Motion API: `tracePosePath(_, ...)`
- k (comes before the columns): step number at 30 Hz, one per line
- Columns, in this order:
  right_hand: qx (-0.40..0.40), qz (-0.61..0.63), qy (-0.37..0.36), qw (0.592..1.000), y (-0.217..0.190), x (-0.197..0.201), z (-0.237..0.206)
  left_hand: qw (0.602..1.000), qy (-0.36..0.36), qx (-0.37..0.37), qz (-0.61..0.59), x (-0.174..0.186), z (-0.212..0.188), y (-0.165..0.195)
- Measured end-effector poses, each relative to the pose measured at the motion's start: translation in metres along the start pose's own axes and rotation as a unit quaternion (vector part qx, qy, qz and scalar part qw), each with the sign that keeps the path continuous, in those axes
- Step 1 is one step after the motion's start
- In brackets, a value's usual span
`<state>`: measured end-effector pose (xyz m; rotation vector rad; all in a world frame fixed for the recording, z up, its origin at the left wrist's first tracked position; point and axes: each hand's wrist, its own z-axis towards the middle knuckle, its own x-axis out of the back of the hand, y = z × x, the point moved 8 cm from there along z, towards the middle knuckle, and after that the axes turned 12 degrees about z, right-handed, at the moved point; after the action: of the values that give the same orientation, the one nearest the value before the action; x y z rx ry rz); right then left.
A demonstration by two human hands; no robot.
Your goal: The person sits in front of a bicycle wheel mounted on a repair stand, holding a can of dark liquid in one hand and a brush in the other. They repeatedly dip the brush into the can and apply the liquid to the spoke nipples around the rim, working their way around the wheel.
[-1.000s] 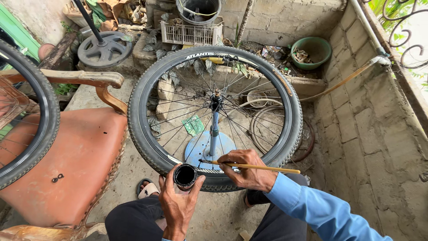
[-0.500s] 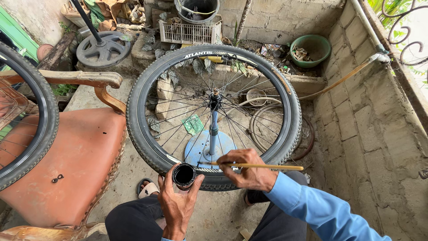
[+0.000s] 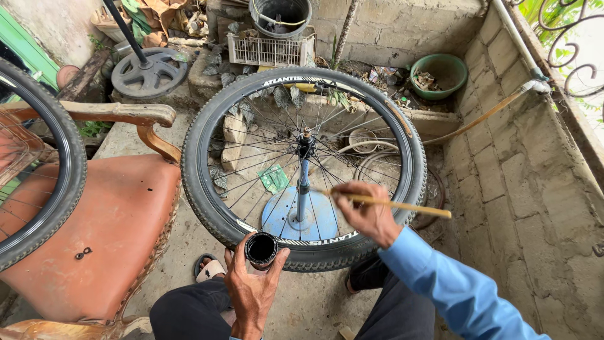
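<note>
A rough concrete floor (image 3: 189, 252) carries everything. A round blue stand base (image 3: 283, 217) sits on it near the middle, holding the bicycle wheel (image 3: 207, 189) upright. A green scrap of packaging (image 3: 273, 179) lies just behind the base. A sandal (image 3: 207, 269) rests on the floor beside the wooden chair (image 3: 107, 239), which stands at the left.

A torn green printed wrapper (image 3: 274, 179) lies on the ground behind the wheel spokes (image 3: 264, 157).

hands (image 3: 302, 252), paint pot (image 3: 261, 249), brush (image 3: 396, 204), wheel (image 3: 402, 135)
</note>
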<state>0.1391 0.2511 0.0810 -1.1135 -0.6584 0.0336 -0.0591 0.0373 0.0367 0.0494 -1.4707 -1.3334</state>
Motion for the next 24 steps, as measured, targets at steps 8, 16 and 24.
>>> tracePosePath(8, -0.079, 0.092, -0.069, 0.99, 0.039, -0.018, 0.017, 1.0, -0.004, -0.005, -0.011, -0.004, -0.001, -0.002)
tracePosePath(16, -0.244, 0.225, -0.057, 0.942, 0.074, -0.025, 0.018, 1.0, -0.009, 0.001, -0.004, 0.001, 0.0, 0.002)
tracePosePath(24, -0.149, 0.199, -0.033, 0.968, 0.064, -0.02, 0.026, 1.0, -0.011, -0.001, 0.008, -0.002, 0.001, 0.0)
